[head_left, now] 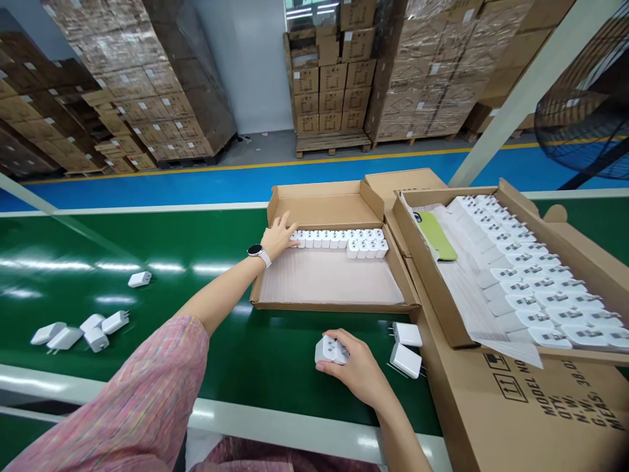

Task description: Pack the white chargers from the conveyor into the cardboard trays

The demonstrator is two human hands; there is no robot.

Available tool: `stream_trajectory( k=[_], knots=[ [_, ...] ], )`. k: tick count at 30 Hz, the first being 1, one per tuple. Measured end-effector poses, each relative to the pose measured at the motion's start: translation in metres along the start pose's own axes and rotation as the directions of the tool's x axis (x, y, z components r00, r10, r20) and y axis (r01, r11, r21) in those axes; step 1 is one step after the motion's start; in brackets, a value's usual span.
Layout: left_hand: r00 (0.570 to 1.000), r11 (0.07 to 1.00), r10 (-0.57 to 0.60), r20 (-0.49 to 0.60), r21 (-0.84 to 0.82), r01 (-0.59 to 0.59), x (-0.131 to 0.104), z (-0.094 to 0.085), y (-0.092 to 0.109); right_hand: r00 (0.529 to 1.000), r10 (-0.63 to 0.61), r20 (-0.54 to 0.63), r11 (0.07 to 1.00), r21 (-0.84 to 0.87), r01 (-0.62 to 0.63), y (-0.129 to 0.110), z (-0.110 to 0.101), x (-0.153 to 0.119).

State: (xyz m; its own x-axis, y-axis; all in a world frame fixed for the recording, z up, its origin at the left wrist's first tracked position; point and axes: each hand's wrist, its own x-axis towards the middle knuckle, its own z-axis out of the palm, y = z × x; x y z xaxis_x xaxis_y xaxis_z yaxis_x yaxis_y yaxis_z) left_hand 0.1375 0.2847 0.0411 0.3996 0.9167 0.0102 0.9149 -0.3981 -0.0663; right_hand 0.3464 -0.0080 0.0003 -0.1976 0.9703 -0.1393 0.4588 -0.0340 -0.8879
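Observation:
My right hand (pixel 360 370) grips what look like two white plug chargers (pixel 328 351), side by side, above the green belt. Two more white chargers (pixel 407 347) lie on the belt just right of that hand. My left hand (pixel 278 237), a watch on its wrist, reaches to the left end of a row of white chargers (pixel 327 239) in an open cardboard box (pixel 334 307). Its fingers are spread, with the thumb at the end charger. A shorter second row stands in front at the right. White foam sheet covers the box floor before the rows.
At the right, a larger carton (pixel 432 314) holds several rows of chargers and a yellow-green phone (pixel 436 236) on foam sheet. Several loose chargers (pixel 95 337) lie left on the green belt (pixel 162 242). A black fan (pixel 584 105) stands at the upper right; stacked cartons (pixel 331 88) fill the background.

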Motion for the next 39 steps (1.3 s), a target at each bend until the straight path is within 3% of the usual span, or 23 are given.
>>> stream_trajectory(
  k=[4, 10, 17, 24, 27, 29, 31, 32, 34, 36, 39],
  knots=[
    [0.998, 0.998, -0.069, 0.009, 0.0, 0.069, 0.007, 0.004, -0.005, 0.998, -0.059, 0.013, 0.989, -0.134, 0.06, 0.004, 0.005, 0.001],
    [0.999, 1.0, 0.006, 0.051, 0.017, -0.006, -0.008, 0.007, -0.007, 0.993, -0.097, -0.064, 0.956, -0.284, 0.075, 0.012, 0.008, 0.003],
    [1.0, 1.0, -0.019, 0.014, -0.004, 0.02, -0.02, -0.012, -0.032, 0.992, -0.127, -0.018, 0.899, -0.425, 0.107, 0.013, 0.005, 0.005],
    [0.998, 0.999, -0.047, 0.041, -0.002, 0.047, -0.024, -0.027, -0.035, 0.986, -0.14, -0.086, 0.926, -0.364, 0.1, 0.011, 0.008, 0.001],
    [0.999, 0.999, -0.041, 0.002, -0.013, 0.041, -0.034, -0.031, -0.017, 0.985, -0.121, -0.121, 0.971, -0.219, 0.092, 0.01, 0.008, 0.0],
    [0.999, 0.998, 0.022, -0.043, -0.057, -0.024, -0.053, -0.032, 0.007, 0.977, -0.085, -0.198, 0.994, -0.078, 0.07, 0.009, 0.008, 0.001],
    [0.978, 0.967, 0.182, -0.105, -0.161, -0.198, -0.085, -0.03, 0.042, 0.938, -0.017, -0.347, 0.997, 0.063, 0.041, 0.008, 0.006, 0.002],
    [0.944, 0.921, 0.307, -0.116, -0.213, -0.326, -0.103, -0.028, 0.061, 0.899, 0.023, -0.438, 0.992, 0.123, 0.034, 0.008, 0.005, 0.002],
    [0.864, 0.837, 0.503, -0.038, -0.228, -0.497, -0.139, -0.027, 0.096, 0.789, 0.093, -0.608, 0.976, 0.211, 0.047, 0.007, 0.003, 0.002],
    [0.84, 0.832, 0.541, 0.038, -0.174, -0.527, -0.167, -0.029, 0.123, 0.68, 0.131, -0.721, 0.965, 0.25, 0.079, 0.006, 0.002, 0.001],
    [0.835, 0.835, 0.546, 0.066, -0.124, -0.537, -0.187, -0.031, 0.145, 0.553, 0.139, -0.821, 0.961, 0.247, 0.124, 0.006, 0.001, -0.001]
  ],
)
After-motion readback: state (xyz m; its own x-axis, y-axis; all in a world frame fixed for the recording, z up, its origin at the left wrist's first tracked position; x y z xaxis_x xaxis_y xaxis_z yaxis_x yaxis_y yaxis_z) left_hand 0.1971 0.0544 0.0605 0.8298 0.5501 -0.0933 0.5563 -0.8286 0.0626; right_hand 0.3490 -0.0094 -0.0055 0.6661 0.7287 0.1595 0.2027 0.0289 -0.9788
